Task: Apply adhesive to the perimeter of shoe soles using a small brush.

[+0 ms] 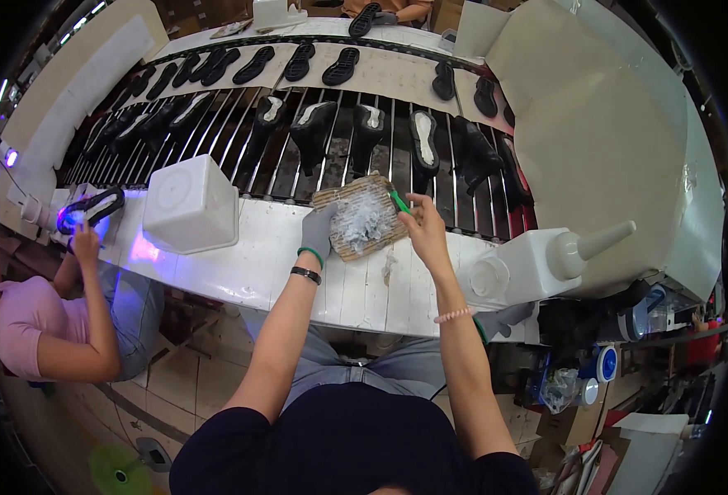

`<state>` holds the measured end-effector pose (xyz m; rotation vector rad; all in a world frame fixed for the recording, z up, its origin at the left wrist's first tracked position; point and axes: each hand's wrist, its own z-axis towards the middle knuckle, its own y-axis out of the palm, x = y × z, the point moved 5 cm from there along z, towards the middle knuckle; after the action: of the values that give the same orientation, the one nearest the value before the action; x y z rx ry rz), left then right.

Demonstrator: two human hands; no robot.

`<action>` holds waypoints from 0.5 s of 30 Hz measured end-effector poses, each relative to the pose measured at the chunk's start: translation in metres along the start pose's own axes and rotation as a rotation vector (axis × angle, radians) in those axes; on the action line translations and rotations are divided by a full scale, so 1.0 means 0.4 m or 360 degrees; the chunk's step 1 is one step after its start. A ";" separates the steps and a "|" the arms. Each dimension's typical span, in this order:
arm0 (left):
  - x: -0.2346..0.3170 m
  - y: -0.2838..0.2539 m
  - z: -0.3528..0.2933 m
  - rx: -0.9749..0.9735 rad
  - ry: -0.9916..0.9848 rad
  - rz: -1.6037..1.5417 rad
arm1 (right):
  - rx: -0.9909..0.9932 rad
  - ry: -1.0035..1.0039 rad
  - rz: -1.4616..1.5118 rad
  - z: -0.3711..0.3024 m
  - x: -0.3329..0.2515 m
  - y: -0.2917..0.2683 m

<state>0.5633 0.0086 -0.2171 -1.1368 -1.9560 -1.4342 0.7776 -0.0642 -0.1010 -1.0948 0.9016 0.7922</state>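
My left hand [319, 233], in a grey glove with a green cuff, grips the left edge of a piece of corrugated cardboard [343, 198]. A heap of whitish-grey, crusted residue [366, 221] covers the cardboard's middle. My bare right hand [426, 228] pinches a slim green-handled tool [399, 201] at the cardboard's upper right; its working end is too small to make out. The cardboard lies on the white worktable [314, 285], at the edge of the rollers. A loose grey glove [506, 319] lies beside my right forearm.
Black boots [310, 136] with pale undersides lie on the roller conveyor [397, 169]; black soles [341, 68] line the shelf behind. A white square container [189, 202] stands left, a white spouted bottle [537, 264] right. At left, a co-worker [59, 326] holds a shoe [92, 210] under violet light.
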 end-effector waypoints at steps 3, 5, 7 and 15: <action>-0.005 -0.003 0.007 -0.0044 -0.0057 0.0067 | 0.0096 -0.0016 0.0086 0.022 0.026 0.031; 0.000 0.008 0.007 -0.0089 -0.0121 0.0051 | -0.0115 -0.0020 0.0268 0.016 0.085 0.083; 0.015 -0.015 0.016 0.0016 -0.0066 0.0212 | -0.0162 -0.0112 0.0116 -0.018 0.093 0.138; 0.028 0.008 -0.034 0.0343 0.0566 0.0754 | -0.0027 -0.0083 -0.0831 -0.163 0.011 0.165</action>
<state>0.5583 0.0000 -0.2023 -1.0673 -1.4332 -1.0581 0.7079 -0.1084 -0.1435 -1.2469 0.5263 0.3921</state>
